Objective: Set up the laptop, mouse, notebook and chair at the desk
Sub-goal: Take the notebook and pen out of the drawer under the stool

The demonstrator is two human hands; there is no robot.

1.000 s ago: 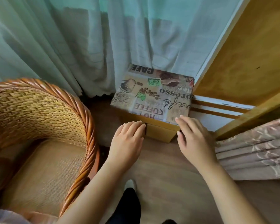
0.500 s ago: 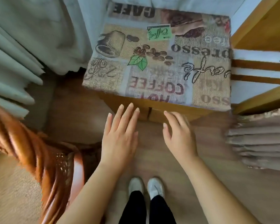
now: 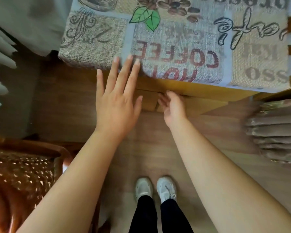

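A small wooden cabinet [image 3: 200, 105] stands in front of me, its top covered by a coffee-print cloth [image 3: 175, 47]. My left hand [image 3: 116, 98] is open, fingers spread, with the fingertips over the cloth's near edge. My right hand [image 3: 173, 106] is lower, fingers apart, fingertips at the gap between the cabinet's two wooden front panels. It holds nothing. A wicker chair [image 3: 23, 174] shows at the lower left. No laptop, mouse or notebook is visible.
White curtains [image 3: 15, 31] hang at the left and behind the cabinet. Folded patterned fabric [image 3: 275, 132] lies at the right edge. My feet in white shoes [image 3: 155, 189] stand on the wooden floor close to the cabinet.
My view has tilted down and moved closer to the cabinet. Both hands have reached forward, the left to the cloth's edge, the right down to the cabinet's front.
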